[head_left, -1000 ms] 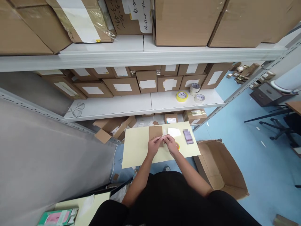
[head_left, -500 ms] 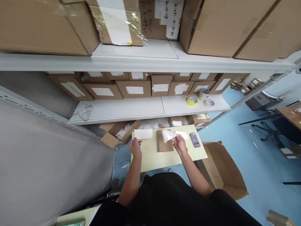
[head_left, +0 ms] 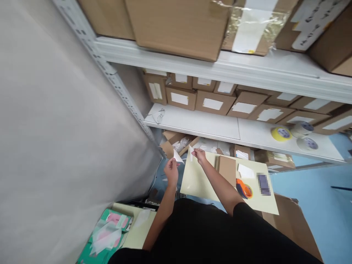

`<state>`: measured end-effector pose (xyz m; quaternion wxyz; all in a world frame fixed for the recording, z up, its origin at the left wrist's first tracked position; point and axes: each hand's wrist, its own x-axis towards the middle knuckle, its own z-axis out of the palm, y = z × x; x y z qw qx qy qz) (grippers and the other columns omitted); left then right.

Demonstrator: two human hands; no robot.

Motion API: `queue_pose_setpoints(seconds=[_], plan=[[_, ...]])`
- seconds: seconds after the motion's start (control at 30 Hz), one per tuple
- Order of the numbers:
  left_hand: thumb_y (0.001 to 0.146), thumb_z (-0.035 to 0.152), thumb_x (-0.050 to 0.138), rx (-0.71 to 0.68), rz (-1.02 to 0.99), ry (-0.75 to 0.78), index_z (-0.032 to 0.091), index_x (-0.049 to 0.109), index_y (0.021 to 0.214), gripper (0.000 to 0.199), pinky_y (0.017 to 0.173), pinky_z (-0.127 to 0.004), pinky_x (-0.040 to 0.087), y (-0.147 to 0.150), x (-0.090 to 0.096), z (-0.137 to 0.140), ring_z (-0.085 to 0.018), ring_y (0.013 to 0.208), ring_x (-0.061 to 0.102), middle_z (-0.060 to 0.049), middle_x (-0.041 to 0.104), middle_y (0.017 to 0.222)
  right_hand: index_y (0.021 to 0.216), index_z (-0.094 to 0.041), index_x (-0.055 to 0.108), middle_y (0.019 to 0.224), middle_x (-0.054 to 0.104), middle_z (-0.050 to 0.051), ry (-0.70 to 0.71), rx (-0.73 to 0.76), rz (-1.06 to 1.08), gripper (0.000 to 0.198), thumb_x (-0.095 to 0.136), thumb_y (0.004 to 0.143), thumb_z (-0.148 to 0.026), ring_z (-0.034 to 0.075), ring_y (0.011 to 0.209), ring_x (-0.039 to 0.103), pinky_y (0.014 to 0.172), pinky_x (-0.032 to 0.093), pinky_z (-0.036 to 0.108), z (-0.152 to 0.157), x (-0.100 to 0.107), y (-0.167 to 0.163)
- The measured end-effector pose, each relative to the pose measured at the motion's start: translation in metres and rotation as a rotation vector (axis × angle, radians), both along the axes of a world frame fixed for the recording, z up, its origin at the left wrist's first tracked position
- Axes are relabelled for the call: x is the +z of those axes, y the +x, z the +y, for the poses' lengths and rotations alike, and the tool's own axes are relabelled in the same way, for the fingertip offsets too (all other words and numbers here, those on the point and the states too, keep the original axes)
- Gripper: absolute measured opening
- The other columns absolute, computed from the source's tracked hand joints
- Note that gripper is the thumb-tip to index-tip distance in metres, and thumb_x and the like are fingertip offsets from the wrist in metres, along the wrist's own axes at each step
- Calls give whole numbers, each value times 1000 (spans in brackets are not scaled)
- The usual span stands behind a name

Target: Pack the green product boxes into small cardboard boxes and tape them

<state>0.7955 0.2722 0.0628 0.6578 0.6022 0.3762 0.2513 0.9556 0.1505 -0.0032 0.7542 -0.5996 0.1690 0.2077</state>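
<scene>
My left hand [head_left: 172, 171] pinches a white piece of paper [head_left: 178, 157] off the left edge of the cream tabletop [head_left: 199, 179]. Close by on the right, my right hand [head_left: 199, 156] grips a second slip, a white paper strip [head_left: 191, 152], over the table's far left corner. My right forearm passes in front of a small flat brown cardboard box [head_left: 227, 168] lying on the table. Beside that box are some white paper sheets [head_left: 245, 171] and an orange and dark tape dispenser [head_left: 244, 189].
A pixelated phone-like object [head_left: 263, 184] lies at the table's right. Beyond the far edge stands an open carton with white scraps [head_left: 182, 144]. Above, a shelf [head_left: 192, 120] bears glasses, tape rolls [head_left: 281, 134] and labelled boxes. Green packaging [head_left: 106, 234] lies lower left.
The view has turned left. My right hand has moved from over the cardboard box to the table's left end, near my left hand, with its paper still held.
</scene>
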Motion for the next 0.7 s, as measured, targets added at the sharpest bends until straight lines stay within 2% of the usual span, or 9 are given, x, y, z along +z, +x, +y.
queue_pose_setpoints(seconds=[0.13, 0.23, 0.4, 0.53, 0.6, 0.7], plan=[[91, 54, 59, 20, 26, 13, 15, 75, 107, 45, 71, -29, 55, -17, 6, 17, -18, 69, 70, -4, 73, 73, 79, -21, 61, 68, 70, 1, 8, 103, 6, 21, 76, 77, -34, 16, 64, 70, 68, 60, 29, 58, -7, 21], [90, 55, 60, 18, -9, 8, 15, 75, 104, 45, 70, -29, 54, -25, 8, 24, -18, 68, 69, -4, 72, 74, 90, -19, 64, 78, 73, 4, -67, 198, 47, 16, 72, 82, -30, 16, 66, 72, 66, 59, 27, 72, -11, 28], [86, 59, 63, 13, -61, -35, 15, 75, 98, 46, 67, -30, 54, -27, 0, 25, -19, 67, 68, -3, 69, 67, 102, -18, 67, 92, 77, 7, -101, 222, 60, 19, 70, 85, -25, 17, 73, 76, 68, 60, 26, 54, -17, 23], [83, 60, 66, -23, -72, -65, 15, 75, 94, 46, 64, -29, 52, -17, -10, 19, -18, 63, 66, -3, 69, 65, 113, -22, 67, 109, 77, 6, -50, 253, 66, 29, 71, 84, -24, 18, 78, 78, 73, 61, 28, 33, -19, 16], [83, 59, 67, -40, -76, -68, 15, 75, 92, 46, 63, -28, 51, -10, -13, 14, -18, 62, 66, -3, 68, 63, 110, -22, 69, 111, 77, 5, -14, 275, 61, 26, 72, 84, -25, 19, 79, 78, 73, 60, 28, 29, -19, 15], [82, 59, 68, -56, -76, -73, 14, 76, 94, 47, 63, -28, 51, -3, -13, 7, -19, 63, 67, -3, 69, 64, 92, -20, 68, 98, 78, 5, 14, 256, 18, 16, 77, 80, -26, 19, 82, 79, 76, 59, 27, 33, -19, 17]])
